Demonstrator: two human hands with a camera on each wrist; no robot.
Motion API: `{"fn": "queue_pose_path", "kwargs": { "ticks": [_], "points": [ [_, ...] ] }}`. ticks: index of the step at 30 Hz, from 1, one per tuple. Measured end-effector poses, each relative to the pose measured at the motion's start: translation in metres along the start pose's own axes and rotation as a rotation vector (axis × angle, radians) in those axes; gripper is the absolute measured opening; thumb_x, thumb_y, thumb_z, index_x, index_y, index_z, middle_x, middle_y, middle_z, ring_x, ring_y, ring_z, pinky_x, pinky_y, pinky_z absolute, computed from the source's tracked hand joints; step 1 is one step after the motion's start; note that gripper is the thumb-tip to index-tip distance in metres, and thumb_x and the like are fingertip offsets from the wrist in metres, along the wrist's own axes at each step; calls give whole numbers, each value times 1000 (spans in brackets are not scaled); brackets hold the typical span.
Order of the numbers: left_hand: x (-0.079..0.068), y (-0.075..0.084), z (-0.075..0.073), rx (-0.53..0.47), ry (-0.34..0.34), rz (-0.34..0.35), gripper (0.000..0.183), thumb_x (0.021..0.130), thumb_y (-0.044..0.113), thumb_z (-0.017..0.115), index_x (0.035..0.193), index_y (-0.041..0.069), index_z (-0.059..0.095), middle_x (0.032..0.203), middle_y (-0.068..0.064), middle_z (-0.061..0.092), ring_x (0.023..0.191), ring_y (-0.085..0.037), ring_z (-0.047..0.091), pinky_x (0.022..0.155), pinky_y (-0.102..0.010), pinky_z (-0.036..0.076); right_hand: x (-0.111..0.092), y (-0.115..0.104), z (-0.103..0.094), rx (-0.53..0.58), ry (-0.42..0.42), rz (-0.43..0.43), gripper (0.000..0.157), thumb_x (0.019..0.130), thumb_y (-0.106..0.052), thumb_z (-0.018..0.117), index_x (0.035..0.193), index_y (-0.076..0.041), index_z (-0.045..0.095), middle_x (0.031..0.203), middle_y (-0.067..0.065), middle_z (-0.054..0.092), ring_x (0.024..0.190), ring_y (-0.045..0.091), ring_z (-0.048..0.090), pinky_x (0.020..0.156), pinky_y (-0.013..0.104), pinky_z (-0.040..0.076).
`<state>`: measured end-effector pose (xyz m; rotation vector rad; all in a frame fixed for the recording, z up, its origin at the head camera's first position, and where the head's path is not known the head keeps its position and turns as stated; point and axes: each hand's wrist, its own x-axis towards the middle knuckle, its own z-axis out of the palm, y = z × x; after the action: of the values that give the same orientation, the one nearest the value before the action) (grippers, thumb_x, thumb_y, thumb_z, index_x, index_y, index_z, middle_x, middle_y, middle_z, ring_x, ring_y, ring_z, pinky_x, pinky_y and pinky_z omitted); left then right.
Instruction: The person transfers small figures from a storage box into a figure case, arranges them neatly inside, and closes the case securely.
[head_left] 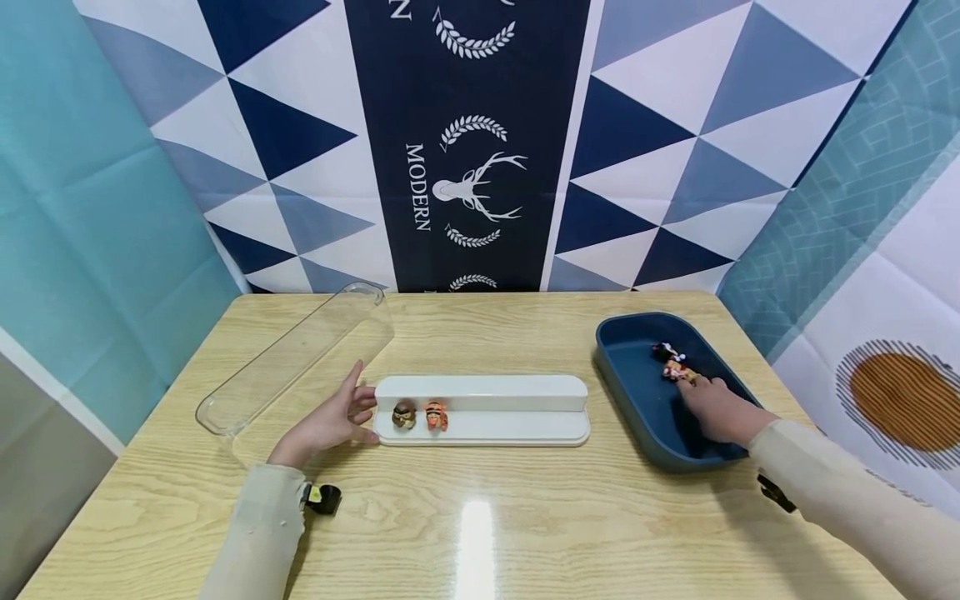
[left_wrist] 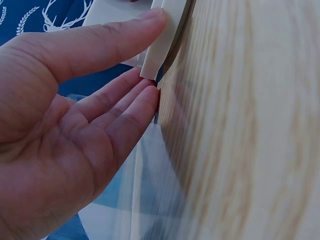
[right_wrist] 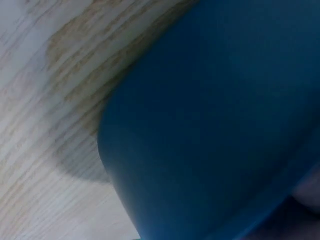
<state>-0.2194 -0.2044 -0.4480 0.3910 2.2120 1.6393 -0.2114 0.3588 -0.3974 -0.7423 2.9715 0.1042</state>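
Note:
My left hand [head_left: 330, 425] is at the left end of a long white display base [head_left: 517, 423] with a raised back step. In the left wrist view, the thumb [left_wrist: 115, 42] touches the base's edge, and the other fingers lie nearly straight by its end. On the base stand a brown owl-like figurine [head_left: 403, 414] and an orange figurine [head_left: 437, 415]. Inside a dark blue bin [head_left: 637, 417], my right hand [head_left: 720, 408] reaches down to small colourful figurines [head_left: 672, 367]. Its fingertips meet them, but whether they pinch one is hidden. The right wrist view shows mostly the bin's outer wall [right_wrist: 200, 125].
A clear plastic cover [head_left: 300, 354] lies at the back left of the wooden table [head_left: 540, 517], behind my left hand. Patterned cloth [head_left: 637, 150] hangs along the table's far edge, with more cloth at both sides.

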Motion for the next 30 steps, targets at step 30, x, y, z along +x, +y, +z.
{"fn": "queue_pose_path", "kwargs": {
  "ticks": [30],
  "points": [
    [-3, -1, 6, -20, -1, 18, 127, 75, -22, 71, 151, 2, -27, 149, -40, 27, 139, -54, 27, 114, -52, 30, 13, -5, -32, 1536, 71, -26, 41, 94, 12, 53, 116, -17, 73, 114, -6, 68, 100, 10, 64, 82, 24, 58]
  ]
}}
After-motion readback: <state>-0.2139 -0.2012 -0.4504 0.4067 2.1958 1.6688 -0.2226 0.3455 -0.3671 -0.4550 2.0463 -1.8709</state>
